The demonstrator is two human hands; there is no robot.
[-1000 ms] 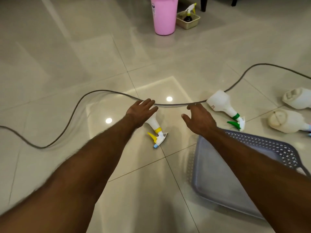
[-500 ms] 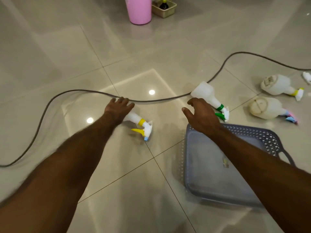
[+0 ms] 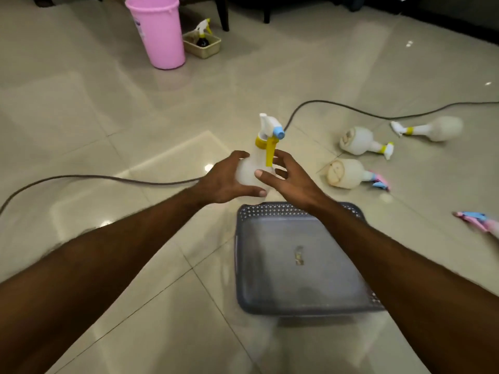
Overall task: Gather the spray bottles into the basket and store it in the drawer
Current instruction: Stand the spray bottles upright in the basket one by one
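My left hand [image 3: 226, 179] grips the body of a white spray bottle [image 3: 266, 136] with a yellow trigger and blue nozzle, held upright just past the far rim of the grey perforated basket [image 3: 259, 210]. My right hand [image 3: 290, 179] is beside it with fingers spread and its thumb against the bottle. The basket has no bottles in it. On the floor to the right lie a bottle with a pink and blue trigger [image 3: 347, 174], a yellow-collared bottle [image 3: 360, 140], another yellow-collared one [image 3: 438, 128] farther right, and a pink-headed one [image 3: 480, 220] at the frame edge.
A dark cable [image 3: 108, 178] snakes across the tiled floor behind my hands. A pink bucket [image 3: 159, 31] stands at the back, with a beige tray [image 3: 205, 48] holding a dark spray bottle beside it. Dark furniture legs [image 3: 224, 14] rise behind them.
My left hand has lifted the yellow-trigger bottle off the floor and turned it upright, moving right toward the basket. My right hand has come in against it. The view has swung right.
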